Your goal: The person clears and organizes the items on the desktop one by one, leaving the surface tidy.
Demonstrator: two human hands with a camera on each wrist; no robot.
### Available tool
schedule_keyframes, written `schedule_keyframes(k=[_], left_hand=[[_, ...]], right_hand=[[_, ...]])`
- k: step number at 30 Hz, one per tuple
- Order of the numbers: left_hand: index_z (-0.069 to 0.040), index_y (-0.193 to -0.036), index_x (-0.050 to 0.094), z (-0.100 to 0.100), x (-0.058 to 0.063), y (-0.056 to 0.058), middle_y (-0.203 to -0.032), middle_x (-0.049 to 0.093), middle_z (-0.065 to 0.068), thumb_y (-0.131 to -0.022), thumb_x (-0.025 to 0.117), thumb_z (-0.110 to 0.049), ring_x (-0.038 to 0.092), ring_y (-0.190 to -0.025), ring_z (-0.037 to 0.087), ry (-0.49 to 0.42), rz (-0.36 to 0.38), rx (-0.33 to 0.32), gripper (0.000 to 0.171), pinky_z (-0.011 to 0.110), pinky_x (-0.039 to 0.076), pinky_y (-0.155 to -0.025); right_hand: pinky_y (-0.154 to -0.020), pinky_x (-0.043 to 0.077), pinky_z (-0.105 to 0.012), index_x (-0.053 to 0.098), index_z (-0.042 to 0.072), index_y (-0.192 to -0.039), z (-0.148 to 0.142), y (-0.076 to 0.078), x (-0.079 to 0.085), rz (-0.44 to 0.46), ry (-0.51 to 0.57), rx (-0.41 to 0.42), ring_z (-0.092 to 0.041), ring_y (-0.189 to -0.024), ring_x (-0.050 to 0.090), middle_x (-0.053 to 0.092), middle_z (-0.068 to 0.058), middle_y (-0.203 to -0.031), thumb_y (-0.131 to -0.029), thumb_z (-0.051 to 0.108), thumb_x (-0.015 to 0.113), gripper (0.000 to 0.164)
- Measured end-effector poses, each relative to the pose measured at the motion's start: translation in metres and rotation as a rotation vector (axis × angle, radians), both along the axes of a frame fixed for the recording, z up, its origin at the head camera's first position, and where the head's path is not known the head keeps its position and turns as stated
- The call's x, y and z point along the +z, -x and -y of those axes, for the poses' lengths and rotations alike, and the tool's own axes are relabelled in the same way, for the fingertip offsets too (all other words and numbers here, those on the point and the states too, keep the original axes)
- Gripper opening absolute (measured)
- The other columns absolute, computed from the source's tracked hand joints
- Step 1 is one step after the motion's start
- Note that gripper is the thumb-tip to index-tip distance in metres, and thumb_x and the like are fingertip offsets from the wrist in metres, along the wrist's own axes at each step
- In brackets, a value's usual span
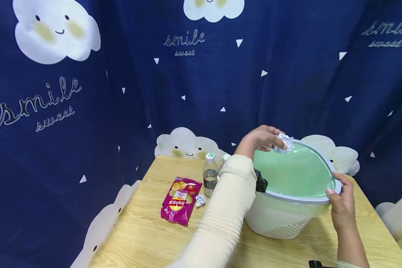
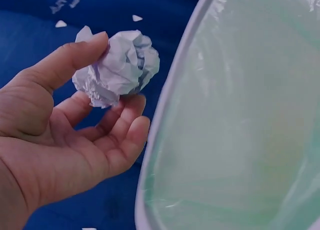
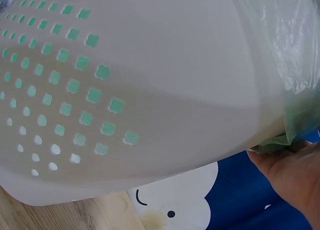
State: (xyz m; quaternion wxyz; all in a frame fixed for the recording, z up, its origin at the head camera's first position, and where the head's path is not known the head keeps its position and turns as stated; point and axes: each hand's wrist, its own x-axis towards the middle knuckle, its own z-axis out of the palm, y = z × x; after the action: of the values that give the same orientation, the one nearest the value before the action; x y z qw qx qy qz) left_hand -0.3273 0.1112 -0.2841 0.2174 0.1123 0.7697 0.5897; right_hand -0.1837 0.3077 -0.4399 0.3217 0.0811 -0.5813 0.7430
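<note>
A crumpled ball of white paper (image 2: 125, 65) is pinched between the thumb and fingers of my left hand (image 2: 80, 125), beside the rim of a basket. In the head view the left hand (image 1: 262, 137) reaches over the basket's far left edge. The white plastic basket (image 1: 274, 225) has a perforated wall and is lined with a green plastic bag (image 1: 298, 173), folded over its rim. My right hand (image 1: 343, 203) grips the rim at the right side, thumb on top. In the right wrist view this hand (image 3: 290, 175) lies against the bag's overhanging edge.
On the wooden table (image 1: 137, 230) a purple chip bag (image 1: 181, 201) lies to the left. Next to it are another crumpled paper ball (image 1: 200, 201) and a clear bottle (image 1: 210, 176), with a second bottle partly hidden by the left sleeve. A blue curtain (image 1: 201, 82) hangs behind.
</note>
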Motion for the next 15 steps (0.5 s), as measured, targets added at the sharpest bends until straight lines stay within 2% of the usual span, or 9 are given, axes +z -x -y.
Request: schedule_keyframes(k=[6,15], left_hand=[[-0.015,-0.093,0.068,-0.012,-0.008,0.001,-0.078,0.064,0.003,-0.072,0.074,0.006,0.058,-0.071,0.021,-0.007,0.086,-0.018,0.031,0.037,0.046,-0.074],[-0.015,-0.089,0.067,-0.015,-0.014,-0.001,-0.073,0.063,0.002,-0.072,0.076,0.004,0.054,-0.064,0.018,0.03,0.05,0.005,0.027,0.036,0.046,-0.07]], right_hand=[[-0.071,0.044,-0.014,0.045,0.006,-0.13,-0.003,-0.001,0.001,-0.001,0.0,0.006,-0.014,-0.09,0.051,0.05,-0.011,-0.106,-0.083,-0.005,0.04,0.049],[-0.072,0.044,-0.013,0.044,0.007,-0.13,-0.002,-0.001,0.0,0.027,-0.032,-0.008,-0.014,-0.091,0.05,0.048,-0.011,-0.109,-0.084,-0.006,0.039,0.049]])
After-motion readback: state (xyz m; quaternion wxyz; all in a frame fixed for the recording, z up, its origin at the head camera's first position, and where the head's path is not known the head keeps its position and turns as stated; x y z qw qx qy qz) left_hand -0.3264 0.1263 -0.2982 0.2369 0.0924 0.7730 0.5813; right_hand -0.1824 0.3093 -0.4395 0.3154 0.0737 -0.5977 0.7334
